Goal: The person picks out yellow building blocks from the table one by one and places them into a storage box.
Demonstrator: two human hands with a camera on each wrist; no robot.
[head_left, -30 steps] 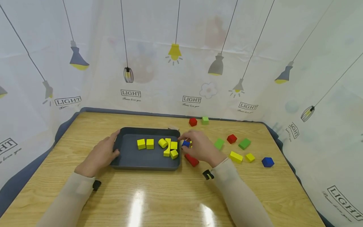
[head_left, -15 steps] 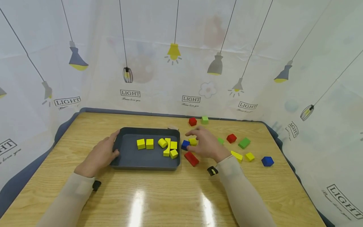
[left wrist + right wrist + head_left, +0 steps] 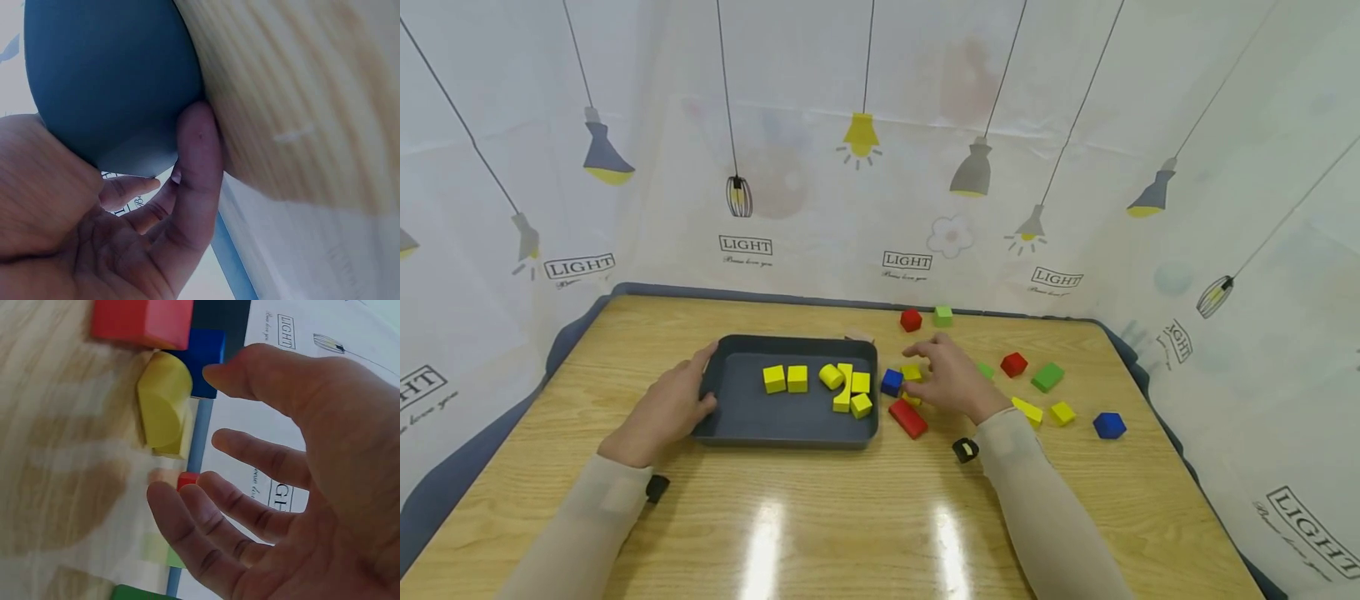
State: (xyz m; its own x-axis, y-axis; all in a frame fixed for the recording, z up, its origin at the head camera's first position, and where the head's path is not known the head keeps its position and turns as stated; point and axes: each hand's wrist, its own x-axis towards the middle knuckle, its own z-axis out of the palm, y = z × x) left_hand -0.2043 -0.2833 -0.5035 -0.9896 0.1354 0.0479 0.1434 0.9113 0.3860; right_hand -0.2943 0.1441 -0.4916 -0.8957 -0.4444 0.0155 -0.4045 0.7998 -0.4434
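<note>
Curved yellow block (image 3: 162, 400) beside blue cube (image 3: 201, 350)

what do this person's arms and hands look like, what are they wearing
The left hand and right hand are bare. The left sleeve and right sleeve are long and pale beige. A small black piece sticks out by the left cuff, another with a pale patch by the right.

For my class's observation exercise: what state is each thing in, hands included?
Dark grey rectangular tray: upright, holding six yellow blocks
Left hand: gripping the tray's left end
Right hand: fingers apart, holding nothing
Red oblong block: lying flat, outside the tray
Two blue blocks: outside the tray
Other red, green and yellow blocks: outside the tray
</note>
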